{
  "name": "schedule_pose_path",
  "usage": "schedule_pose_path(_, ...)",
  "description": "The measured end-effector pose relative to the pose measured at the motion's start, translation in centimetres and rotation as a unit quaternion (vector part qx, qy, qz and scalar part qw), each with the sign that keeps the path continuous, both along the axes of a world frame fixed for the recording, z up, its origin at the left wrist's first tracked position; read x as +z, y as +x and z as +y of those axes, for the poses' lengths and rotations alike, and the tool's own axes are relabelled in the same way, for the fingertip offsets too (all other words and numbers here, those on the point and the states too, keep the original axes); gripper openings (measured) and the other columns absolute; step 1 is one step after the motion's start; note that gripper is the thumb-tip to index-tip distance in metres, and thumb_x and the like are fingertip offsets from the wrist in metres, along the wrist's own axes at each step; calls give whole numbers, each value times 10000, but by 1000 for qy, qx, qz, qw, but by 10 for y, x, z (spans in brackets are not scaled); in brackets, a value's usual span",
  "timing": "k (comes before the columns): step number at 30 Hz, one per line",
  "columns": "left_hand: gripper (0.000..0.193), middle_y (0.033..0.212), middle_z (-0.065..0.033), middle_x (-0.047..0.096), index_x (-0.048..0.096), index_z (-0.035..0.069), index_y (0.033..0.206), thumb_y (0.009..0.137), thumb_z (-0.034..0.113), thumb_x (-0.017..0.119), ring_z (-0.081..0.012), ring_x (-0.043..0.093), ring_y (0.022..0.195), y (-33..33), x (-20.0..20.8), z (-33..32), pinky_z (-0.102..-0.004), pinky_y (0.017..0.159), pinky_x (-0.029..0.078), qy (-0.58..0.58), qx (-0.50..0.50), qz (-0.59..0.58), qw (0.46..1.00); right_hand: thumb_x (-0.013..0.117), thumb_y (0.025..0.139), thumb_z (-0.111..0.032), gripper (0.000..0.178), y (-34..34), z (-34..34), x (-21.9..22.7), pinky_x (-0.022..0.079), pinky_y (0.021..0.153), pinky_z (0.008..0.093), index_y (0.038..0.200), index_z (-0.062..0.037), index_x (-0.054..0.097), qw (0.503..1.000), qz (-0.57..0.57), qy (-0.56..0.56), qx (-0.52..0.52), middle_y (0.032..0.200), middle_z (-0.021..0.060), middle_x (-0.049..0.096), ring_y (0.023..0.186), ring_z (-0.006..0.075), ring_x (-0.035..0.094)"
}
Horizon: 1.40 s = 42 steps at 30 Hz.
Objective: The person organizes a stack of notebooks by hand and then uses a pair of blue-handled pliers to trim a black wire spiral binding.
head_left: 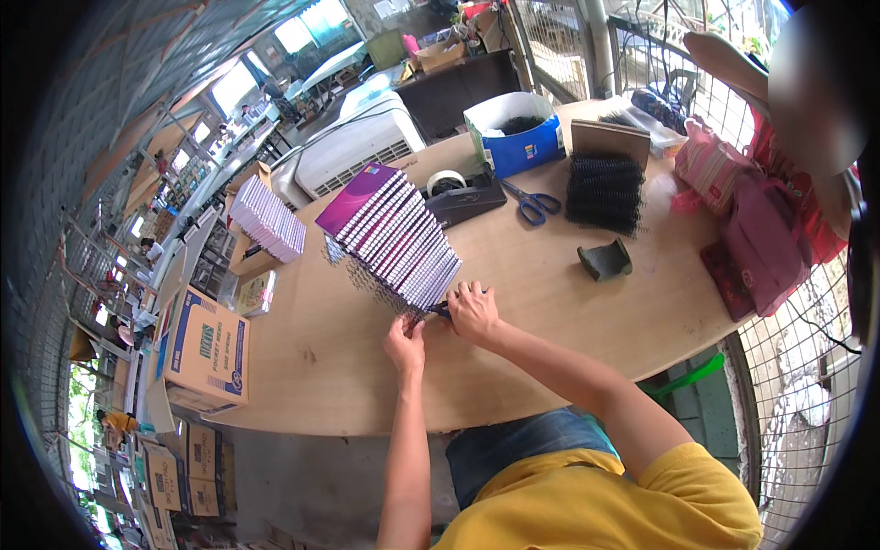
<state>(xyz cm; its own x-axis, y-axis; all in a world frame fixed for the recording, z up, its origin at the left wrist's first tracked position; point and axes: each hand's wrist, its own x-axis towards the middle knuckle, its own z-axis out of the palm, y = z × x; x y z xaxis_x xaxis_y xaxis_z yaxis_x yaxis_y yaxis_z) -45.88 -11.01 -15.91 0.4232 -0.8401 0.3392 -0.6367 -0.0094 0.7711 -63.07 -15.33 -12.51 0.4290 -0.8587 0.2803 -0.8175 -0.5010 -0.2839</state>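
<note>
A slanted stack of spiral-bound notebooks (396, 234) with purple covers lies on the wooden table (550, 302); its black wire bindings stick out along the lower left side. My left hand (404, 343) pinches the wire binding at the stack's near end. My right hand (473, 311) grips a small dark tool with a blue handle, pressed against the same end of the stack. The tool's tip is hidden behind my fingers.
Blue-handled scissors (533, 202), a tape dispenser (456, 190), a pile of black wire combs (602, 191), a dark curved piece (604, 260) and a blue box (513, 136) lie beyond. More notebooks (267, 218) sit left. A cardboard box (207, 348) stands at the table's left edge. Another person (779, 119) is at right.
</note>
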Motion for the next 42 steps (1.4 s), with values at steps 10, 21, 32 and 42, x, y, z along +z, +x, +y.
schedule_pose_path(10,288,1014,-141,691,589,-86,1092,827,-15,676,-183,674,891,3,-4,1,-304,814,539,-57,-63,87,993,678,759,-330,409,3,-2,-8,446,803,540,1053,-57,601,1000,3,4,-6,1067,147,567,1017,307,539)
schedule_pose_path(21,361,1071,-189,654,532,-136,1136,814,-62,679,-199,647,947,6,2,-1,-291,852,528,-45,-79,200,976,720,733,-437,514,-1,1,-3,445,791,542,1056,-54,602,1000,2,6,-8,1060,138,566,1014,305,536)
schedule_pose_path(32,337,1080,-182,652,531,-129,1140,835,-59,654,-198,642,954,5,3,2,-287,857,520,-39,-85,165,982,726,728,-461,513,8,1,2,485,738,494,1002,-39,625,1000,14,-2,-4,1025,148,596,965,315,576)
schedule_pose_path(42,308,1072,-174,653,539,-133,1122,842,-60,644,-186,640,946,7,2,-1,-287,844,526,-33,-79,201,976,697,761,-426,441,2,-6,-6,497,673,463,965,-44,613,998,-22,45,32,931,131,614,866,317,614)
